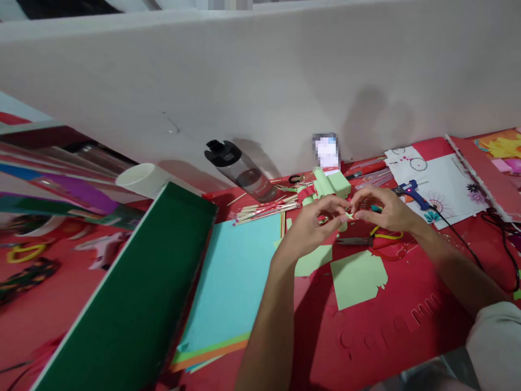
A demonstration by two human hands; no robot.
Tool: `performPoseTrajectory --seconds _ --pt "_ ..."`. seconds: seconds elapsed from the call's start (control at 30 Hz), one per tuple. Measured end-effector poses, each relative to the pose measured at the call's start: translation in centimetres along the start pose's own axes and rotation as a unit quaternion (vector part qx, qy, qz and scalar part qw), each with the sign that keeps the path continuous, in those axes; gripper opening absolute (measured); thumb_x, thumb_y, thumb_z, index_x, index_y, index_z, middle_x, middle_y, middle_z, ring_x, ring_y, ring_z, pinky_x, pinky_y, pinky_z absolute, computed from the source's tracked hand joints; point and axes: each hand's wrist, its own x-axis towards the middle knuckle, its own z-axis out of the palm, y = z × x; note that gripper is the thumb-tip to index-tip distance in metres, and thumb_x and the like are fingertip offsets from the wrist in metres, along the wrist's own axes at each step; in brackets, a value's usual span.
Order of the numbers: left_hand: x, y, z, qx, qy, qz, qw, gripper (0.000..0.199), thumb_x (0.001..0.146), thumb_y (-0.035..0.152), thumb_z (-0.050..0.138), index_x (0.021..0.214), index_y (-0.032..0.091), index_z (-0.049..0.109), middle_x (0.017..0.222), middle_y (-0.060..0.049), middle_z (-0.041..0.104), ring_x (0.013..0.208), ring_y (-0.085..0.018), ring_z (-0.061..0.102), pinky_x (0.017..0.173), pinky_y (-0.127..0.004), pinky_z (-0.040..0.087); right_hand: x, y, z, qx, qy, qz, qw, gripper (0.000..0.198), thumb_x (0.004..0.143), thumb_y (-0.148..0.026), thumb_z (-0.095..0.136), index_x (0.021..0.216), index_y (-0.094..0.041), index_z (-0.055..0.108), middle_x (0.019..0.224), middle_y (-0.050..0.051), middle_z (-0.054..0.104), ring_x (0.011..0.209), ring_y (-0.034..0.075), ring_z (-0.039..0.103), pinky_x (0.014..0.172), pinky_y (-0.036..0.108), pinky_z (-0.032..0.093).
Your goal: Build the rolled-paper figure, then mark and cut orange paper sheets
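Note:
My left hand and my right hand meet over the red table. Between their fingertips is a small pale green paper piece, pinched from both sides. Its exact shape is too small to tell. Just beyond the fingers lie pale green paper pieces, one of them a block-like folded shape. Below my right hand rest scissors with red and yellow handles. Nearer to me is a cut sheet of pale green paper with a notched right edge.
A blue glue gun lies on patterned paper at right, its black cord trailing. Left are blue paper sheets, a green upright board and a white cup. A dark bottle and a lit phone stand by the wall.

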Motion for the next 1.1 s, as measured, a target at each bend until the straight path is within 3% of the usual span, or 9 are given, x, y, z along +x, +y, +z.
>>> performPoseTrajectory --seconds 0.07,0.2,0.53,0.87,1.1 --pt "0.11 0.03 0.07 0.021 0.009 0.0 1.0 0.012 0.096 0.027 0.066 0.107 0.024 0.071 0.086 -0.001 0.075 0.082 -0.016 0.07 0.079 -0.032 0.058 0.05 -0.34 0.21 0.03 0.001 0.052 0.998 0.019 0.094 -0.033 0.075 0.107 -0.025 0.065 0.098 0.003 0.073 0.09 0.019 0.07 0.079 0.035 0.057" --pt "0.29 0.09 0.32 0.043 0.017 -0.004 0.999 0.006 0.096 0.025 0.064 0.1 0.023 0.068 0.09 -0.002 0.075 0.082 -0.016 0.07 0.076 -0.032 0.056 0.23 -0.49 0.82 0.023 0.018 0.087 0.996 0.018 0.092 -0.032 0.074 0.103 -0.025 0.063 0.095 0.002 0.071 0.085 0.018 0.067 0.073 0.032 0.054" --pt "0.32 0.16 0.06 0.057 0.028 -0.021 0.998 0.02 0.103 0.034 0.055 0.092 0.022 0.066 0.087 -0.002 0.073 0.081 -0.017 0.068 0.074 -0.031 0.054 0.41 -0.05 0.84 0.022 0.025 0.104 0.994 0.013 0.091 -0.026 0.069 0.101 -0.024 0.062 0.093 0.001 0.069 0.083 0.017 0.066 0.075 0.033 0.055" --pt "0.24 0.09 0.52 0.048 -0.019 -0.035 0.998 0.009 0.1 0.027 0.057 0.094 0.023 0.062 0.084 -0.002 0.075 0.081 -0.019 0.07 0.077 -0.035 0.054 0.53 -0.31 0.8 0.025 0.031 0.111 0.993 0.014 0.09 -0.027 0.07 0.1 -0.024 0.06 0.092 0.001 0.069 0.082 0.018 0.066 0.072 0.033 0.055" --pt "0.33 0.04 0.54 0.05 0.022 -0.039 0.998 0.013 0.099 0.028 0.055 0.09 0.022 0.061 0.084 -0.001 0.07 0.078 -0.018 0.066 0.074 -0.033 0.051 0.61 -0.32 0.94 0.03 0.025 0.117 0.992 0.016 0.089 -0.025 0.071 0.1 -0.024 0.06 0.096 0.002 0.069 0.087 0.018 0.067 0.071 0.032 0.054"
